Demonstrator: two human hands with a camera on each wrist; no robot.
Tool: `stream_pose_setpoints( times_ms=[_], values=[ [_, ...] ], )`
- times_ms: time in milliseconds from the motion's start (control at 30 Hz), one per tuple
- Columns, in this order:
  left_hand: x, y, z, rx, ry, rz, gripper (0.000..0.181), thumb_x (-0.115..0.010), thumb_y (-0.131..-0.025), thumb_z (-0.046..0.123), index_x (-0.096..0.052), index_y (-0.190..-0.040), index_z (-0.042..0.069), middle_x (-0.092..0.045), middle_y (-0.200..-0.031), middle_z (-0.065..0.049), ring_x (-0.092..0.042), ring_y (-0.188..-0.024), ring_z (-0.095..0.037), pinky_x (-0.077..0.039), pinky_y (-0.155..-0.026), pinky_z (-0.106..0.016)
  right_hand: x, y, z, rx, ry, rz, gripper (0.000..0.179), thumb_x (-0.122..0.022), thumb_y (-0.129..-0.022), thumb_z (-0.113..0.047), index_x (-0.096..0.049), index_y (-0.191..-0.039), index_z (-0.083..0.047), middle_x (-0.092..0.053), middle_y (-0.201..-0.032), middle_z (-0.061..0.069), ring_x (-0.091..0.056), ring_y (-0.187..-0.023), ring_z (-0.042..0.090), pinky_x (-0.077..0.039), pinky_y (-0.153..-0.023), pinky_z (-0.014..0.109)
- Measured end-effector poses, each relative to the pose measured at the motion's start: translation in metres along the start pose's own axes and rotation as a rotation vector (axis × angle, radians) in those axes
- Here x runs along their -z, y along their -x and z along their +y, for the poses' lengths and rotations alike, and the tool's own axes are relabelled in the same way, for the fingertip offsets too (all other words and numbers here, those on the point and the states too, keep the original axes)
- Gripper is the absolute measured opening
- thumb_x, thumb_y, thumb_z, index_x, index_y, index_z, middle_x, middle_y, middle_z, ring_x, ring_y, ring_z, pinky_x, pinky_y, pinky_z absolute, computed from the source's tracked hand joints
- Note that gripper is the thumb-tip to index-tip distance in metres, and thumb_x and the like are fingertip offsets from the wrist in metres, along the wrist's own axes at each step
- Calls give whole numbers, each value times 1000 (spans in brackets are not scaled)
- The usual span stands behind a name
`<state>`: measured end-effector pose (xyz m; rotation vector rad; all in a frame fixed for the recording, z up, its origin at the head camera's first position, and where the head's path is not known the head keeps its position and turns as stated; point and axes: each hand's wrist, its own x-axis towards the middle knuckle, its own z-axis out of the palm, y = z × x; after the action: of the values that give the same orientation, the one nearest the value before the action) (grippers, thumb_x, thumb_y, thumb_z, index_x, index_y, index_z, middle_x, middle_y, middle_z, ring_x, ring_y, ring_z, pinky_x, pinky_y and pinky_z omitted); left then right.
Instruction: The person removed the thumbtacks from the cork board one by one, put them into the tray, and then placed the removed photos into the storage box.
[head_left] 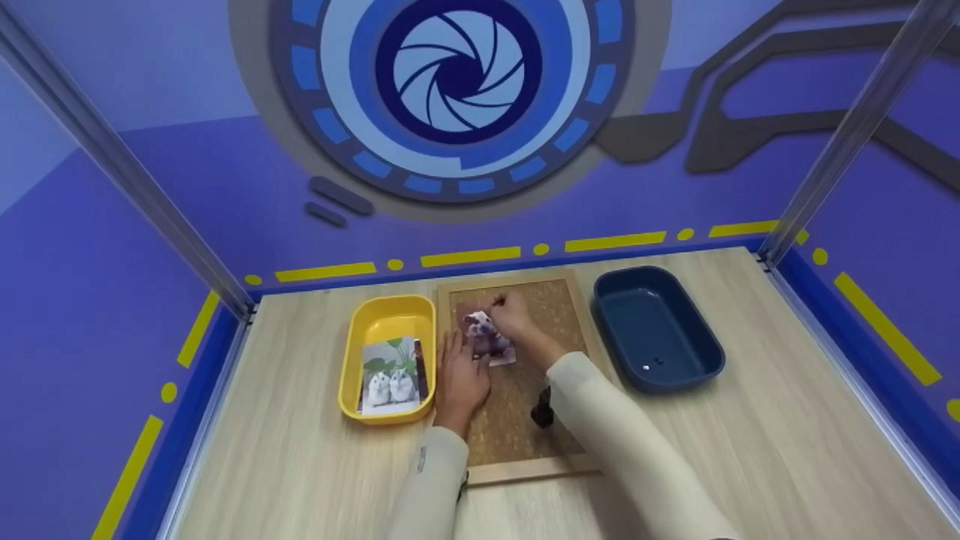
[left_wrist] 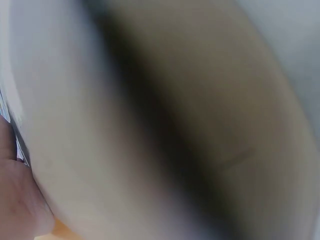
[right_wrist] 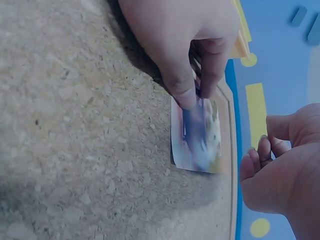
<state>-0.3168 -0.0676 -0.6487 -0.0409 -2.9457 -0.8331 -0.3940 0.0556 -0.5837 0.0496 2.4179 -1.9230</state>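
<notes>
A photo of a white and grey hamster (head_left: 486, 337) lies on the upper left of a wood-framed corkboard (head_left: 517, 427). My left hand (head_left: 463, 379) rests over the board's left side, its fingers fairly straight and its thumb on the photo's lower edge. In the right wrist view, thumb and finger press down on the photo (right_wrist: 195, 135). My right hand (head_left: 514, 319) is over the photo's top edge, pinching a small dark push pin (head_left: 498, 300) between thumb and fingertip. Sleeve fills most of the left wrist view, with part of the left hand (left_wrist: 20, 200) at its edge.
Left of the board stands a yellow tray (head_left: 349, 375) holding photos, the top one showing two hamsters (head_left: 391, 386) under green leaves. To the right is a dark blue tray (head_left: 645, 322) with small bits inside. A black device (head_left: 541, 409) hangs below the right sleeve.
</notes>
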Motion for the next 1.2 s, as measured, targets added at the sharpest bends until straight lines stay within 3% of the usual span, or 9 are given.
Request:
stream_pose_setpoints(
  times_ms=[133, 333, 533, 733, 933, 1200],
  values=[
    [4, 1, -3, 1, -26, 10, 57, -58, -108, 34, -52, -157, 5, -38, -173, -19, -27, -166, -37, -18, -139, -51, -3, 3, -4, 29, -17, -6, 9, -59, -99, 7, -66, -97, 13, -57, -80, 0, -51, -75, 13, -43, -65, 22],
    [3, 2, -3, 1, 9, 2, 58, -59, -108, 32, -50, -159, 5, -37, -173, -20, -26, -166, -38, -18, -139, -51, 4, 10, -10, 53, 21, 8, 10, -63, -99, 4, -68, -100, 12, -61, -83, 2, -55, -78, 14, -46, -67, 21],
    [0, 1, -2, -17, -13, 22, 56, -59, -108, 33, -55, -155, 3, -39, -172, -21, -29, -165, -39, -21, -138, -52, 15, 12, -10, 95, 104, 26, 10, -63, -100, 1, -68, -98, 10, -58, -81, 1, -53, -76, 13, -43, -65, 21],
    [-3, 0, -1, 12, -3, 7, 58, -57, -109, 36, -52, -157, 5, -37, -174, -18, -27, -166, -36, -19, -139, -50, 25, 16, -9, 124, 154, 13, 9, -64, -99, 2, -68, -96, 10, -57, -79, 0, -52, -74, 13, -43, -63, 21],
    [-3, 1, 0, 9, 5, 8, 58, -58, -109, 36, -53, -156, 3, -38, -173, -18, -27, -166, -36, -18, -139, -50, 40, 25, -8, 82, 179, -5, 8, -62, -102, 0, -68, -104, 6, -58, -90, 5, -55, -83, 18, -47, -66, 26],
    [-3, 1, 1, 21, -5, 2, 58, -57, -109, 37, -51, -158, 7, -35, -175, -15, -25, -167, -34, -17, -139, -48, 64, 31, 0, 58, 226, 3, 5, -62, -103, -3, -67, -104, 0, -61, -95, 8, -58, -87, 21, -49, -68, 27]
  ],
)
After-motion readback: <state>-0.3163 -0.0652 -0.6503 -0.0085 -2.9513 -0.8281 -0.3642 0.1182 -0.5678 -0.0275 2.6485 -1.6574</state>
